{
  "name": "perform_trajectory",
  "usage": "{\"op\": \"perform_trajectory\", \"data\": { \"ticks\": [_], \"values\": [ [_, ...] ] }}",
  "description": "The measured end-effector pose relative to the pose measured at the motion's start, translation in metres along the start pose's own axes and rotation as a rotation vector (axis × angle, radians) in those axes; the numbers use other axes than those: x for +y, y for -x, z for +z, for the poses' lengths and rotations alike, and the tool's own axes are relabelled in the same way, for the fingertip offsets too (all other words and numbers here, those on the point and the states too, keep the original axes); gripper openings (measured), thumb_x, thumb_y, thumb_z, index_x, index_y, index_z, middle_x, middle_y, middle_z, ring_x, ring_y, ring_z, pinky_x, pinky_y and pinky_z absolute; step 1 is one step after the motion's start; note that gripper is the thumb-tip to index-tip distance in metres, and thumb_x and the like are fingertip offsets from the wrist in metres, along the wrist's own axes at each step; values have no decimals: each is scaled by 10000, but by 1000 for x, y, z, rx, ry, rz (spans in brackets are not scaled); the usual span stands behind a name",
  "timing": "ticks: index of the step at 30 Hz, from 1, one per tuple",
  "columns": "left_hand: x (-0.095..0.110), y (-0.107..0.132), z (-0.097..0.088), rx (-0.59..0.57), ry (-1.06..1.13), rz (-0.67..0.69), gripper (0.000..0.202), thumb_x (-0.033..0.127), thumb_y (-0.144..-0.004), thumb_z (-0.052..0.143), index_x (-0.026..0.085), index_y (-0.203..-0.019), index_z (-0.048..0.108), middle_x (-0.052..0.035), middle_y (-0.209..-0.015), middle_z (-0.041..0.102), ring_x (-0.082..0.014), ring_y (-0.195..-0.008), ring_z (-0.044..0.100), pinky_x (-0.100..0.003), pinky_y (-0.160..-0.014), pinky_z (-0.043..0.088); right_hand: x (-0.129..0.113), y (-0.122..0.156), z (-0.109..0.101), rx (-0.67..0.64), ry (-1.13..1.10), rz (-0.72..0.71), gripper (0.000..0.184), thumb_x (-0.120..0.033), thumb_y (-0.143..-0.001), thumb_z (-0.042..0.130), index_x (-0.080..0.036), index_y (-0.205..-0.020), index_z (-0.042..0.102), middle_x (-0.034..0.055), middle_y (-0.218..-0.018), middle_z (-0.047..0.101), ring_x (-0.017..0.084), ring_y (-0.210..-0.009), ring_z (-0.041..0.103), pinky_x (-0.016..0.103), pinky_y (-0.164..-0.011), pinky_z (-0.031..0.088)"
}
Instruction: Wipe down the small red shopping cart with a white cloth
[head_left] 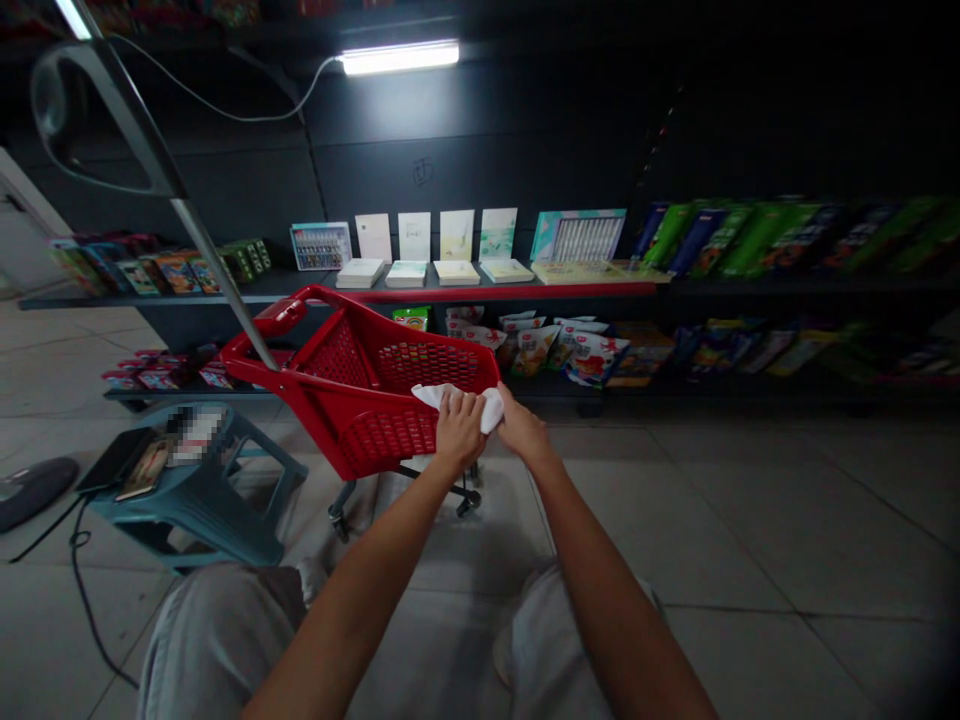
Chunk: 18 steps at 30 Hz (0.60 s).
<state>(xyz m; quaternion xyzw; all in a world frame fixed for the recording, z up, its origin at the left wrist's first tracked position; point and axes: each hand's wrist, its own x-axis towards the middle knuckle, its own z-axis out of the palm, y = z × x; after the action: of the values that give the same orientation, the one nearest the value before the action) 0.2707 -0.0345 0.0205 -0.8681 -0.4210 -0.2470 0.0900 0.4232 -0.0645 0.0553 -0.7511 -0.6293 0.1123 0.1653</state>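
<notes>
A small red shopping cart (390,425) with latticed sides stands on wheels in front of me. My left hand (460,428) grips a white cloth (492,410) over the cart's rim near its front corner. Just to the right, my right hand (520,424) is closed on that same front corner of the red basket, against the cloth's edge. Its fingertips are partly hidden behind the rim. Some of the cloth spreads left along the top edge of the basket.
A dark shelf (450,292) runs behind the cart, with notebooks, pen sets and snack bags (592,355). At left, a blue-grey stool (225,500) bears a dark device and papers. A metal pole (217,265) slants behind the cart handle. A cable (86,590) trails over the tiles.
</notes>
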Motion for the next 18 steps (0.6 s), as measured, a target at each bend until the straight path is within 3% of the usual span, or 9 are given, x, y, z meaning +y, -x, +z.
{"op": "perform_trajectory", "data": {
  "ticks": [3,5,8,13,18],
  "values": [
    [-10,11,7,38,-25,15,694,232,-904,566,158,-1585,453,-124,-1675,420,-359,-1579,300,-575,-1327,177,-5,3,0,26,84,27,764,-306,-1000,516,-222,-1695,210,196,-1343,720,338,-1185,728,468,-1010,542],
    [-19,19,8,56,-47,29,775,180,-897,539,177,-1650,356,-96,-1742,304,-346,-1631,191,-579,-1328,180,-6,3,2,44,107,8,747,-321,-999,527,-239,-1685,242,187,-1354,717,338,-1165,736,462,-995,546],
    [-39,33,2,47,-84,55,875,102,-868,496,207,-1698,238,-64,-1766,240,-304,-1656,103,-552,-1337,187,-7,2,4,67,114,-9,707,-392,-1018,523,-244,-1670,295,183,-1349,721,340,-1140,745,458,-987,551],
    [-98,68,-23,-115,-139,63,837,51,-870,450,258,-1671,328,-48,-1726,351,-275,-1648,155,-552,-1348,149,-9,1,6,119,76,-91,520,-468,-1038,503,-325,-1537,526,99,-1626,506,312,-1152,737,463,-969,579],
    [-162,107,-51,-244,-167,-115,727,69,-874,478,218,-1585,501,-119,-1526,603,-304,-1590,335,-534,-1360,92,-12,-1,10,126,81,-67,365,-489,-1031,542,-327,-1330,673,53,-1669,451,275,-1078,756,450,-943,588]
  ]
}}
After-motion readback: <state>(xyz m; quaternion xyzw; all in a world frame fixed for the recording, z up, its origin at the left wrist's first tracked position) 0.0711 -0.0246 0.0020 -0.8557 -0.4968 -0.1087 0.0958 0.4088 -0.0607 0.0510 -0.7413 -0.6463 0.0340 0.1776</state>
